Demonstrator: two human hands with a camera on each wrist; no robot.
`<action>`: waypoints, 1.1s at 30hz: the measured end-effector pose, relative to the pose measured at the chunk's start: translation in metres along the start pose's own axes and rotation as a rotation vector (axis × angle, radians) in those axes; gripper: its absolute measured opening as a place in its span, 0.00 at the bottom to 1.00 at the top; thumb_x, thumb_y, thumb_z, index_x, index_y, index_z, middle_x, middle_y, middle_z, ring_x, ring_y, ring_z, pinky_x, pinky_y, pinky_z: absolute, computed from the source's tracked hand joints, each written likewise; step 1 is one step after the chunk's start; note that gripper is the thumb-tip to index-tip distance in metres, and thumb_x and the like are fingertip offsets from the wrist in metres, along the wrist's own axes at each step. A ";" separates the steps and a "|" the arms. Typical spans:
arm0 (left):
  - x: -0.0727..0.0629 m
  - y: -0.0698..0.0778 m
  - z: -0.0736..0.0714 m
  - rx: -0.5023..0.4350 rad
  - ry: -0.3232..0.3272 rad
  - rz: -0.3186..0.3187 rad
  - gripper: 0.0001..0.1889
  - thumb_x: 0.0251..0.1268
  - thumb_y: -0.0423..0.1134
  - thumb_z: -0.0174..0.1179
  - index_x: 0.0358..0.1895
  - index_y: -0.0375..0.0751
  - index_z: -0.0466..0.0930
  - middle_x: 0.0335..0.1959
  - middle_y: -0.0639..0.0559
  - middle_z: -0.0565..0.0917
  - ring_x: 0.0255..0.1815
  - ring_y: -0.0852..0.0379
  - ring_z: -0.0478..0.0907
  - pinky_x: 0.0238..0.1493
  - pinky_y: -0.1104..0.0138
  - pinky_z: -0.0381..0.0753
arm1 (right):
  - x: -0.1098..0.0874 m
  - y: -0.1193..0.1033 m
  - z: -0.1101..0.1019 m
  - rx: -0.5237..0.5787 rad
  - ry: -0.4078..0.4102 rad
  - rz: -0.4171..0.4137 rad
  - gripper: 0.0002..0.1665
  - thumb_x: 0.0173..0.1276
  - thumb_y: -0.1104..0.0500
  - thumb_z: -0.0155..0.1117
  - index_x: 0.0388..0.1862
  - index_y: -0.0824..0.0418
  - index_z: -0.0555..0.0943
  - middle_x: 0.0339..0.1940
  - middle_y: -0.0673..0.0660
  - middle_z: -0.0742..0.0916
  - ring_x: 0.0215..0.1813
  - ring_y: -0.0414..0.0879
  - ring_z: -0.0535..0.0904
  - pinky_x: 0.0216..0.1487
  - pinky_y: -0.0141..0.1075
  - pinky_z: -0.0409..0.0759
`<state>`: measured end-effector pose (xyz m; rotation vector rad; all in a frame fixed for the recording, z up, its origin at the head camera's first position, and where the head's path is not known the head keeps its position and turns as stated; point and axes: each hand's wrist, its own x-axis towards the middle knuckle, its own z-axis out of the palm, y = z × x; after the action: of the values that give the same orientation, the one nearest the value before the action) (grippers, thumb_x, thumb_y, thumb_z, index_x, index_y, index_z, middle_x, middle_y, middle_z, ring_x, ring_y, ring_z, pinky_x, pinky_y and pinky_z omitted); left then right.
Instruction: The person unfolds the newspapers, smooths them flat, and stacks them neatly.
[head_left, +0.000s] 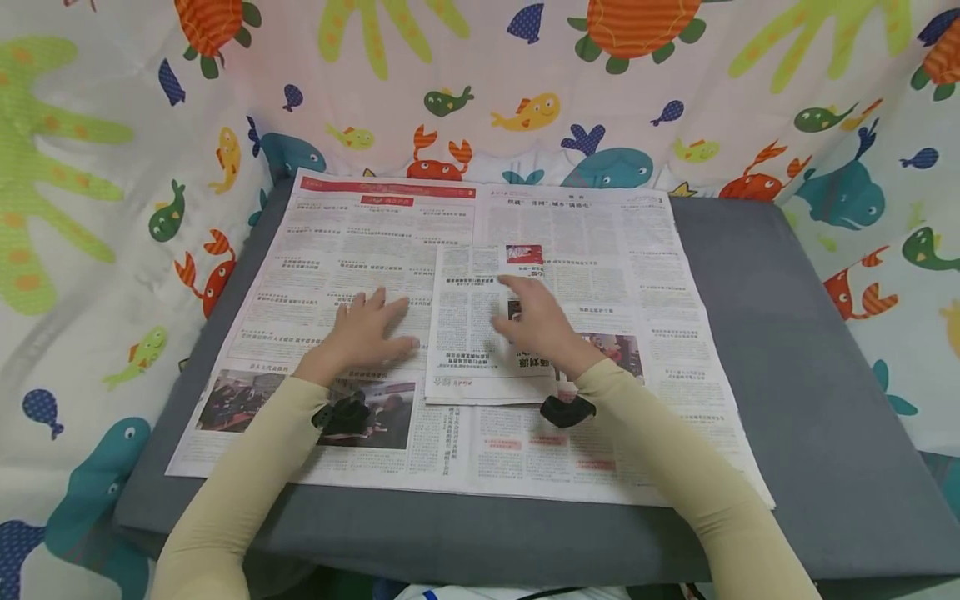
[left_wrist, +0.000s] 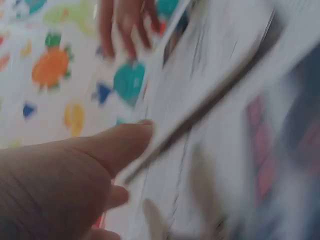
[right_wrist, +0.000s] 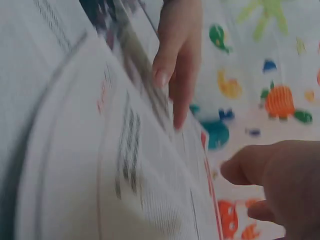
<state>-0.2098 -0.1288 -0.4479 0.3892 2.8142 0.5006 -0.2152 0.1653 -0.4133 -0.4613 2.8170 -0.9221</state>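
A folded newspaper [head_left: 468, 333] lies on top of a wide, spread-out newspaper [head_left: 337, 250]. My left hand [head_left: 363, 333] is over the spread sheet, just left of the folded one, with its fingers spread and nothing in them. Over the right part of the folded newspaper is my right hand [head_left: 536, 321], index finger and thumb apart. Neither hand pinches paper in the head view; whether the fingertips touch it I cannot tell. Both wrist views are blurred: the left thumb [left_wrist: 125, 142] and the right thumb [right_wrist: 250, 162] extend, clear of any grip.
The newspapers lie on a grey table [head_left: 810, 375], whose surface shows mostly on the right and along the front edge. A curtain [head_left: 480, 158] printed with sea animals hangs behind and at both sides. Dark wrist devices [head_left: 567, 411] sit on both wrists.
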 end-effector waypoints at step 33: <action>-0.039 0.035 0.028 0.015 -0.105 0.023 0.49 0.58 0.62 0.69 0.80 0.47 0.60 0.83 0.27 0.46 0.80 0.18 0.38 0.68 0.20 0.44 | -0.013 -0.035 0.065 -0.188 -0.168 -0.093 0.50 0.68 0.55 0.67 0.84 0.58 0.55 0.77 0.65 0.71 0.77 0.62 0.67 0.71 0.66 0.68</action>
<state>-0.1579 -0.1005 -0.4528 0.4383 2.7170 0.4502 -0.1794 0.1071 -0.4447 -0.6661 2.7583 -0.6028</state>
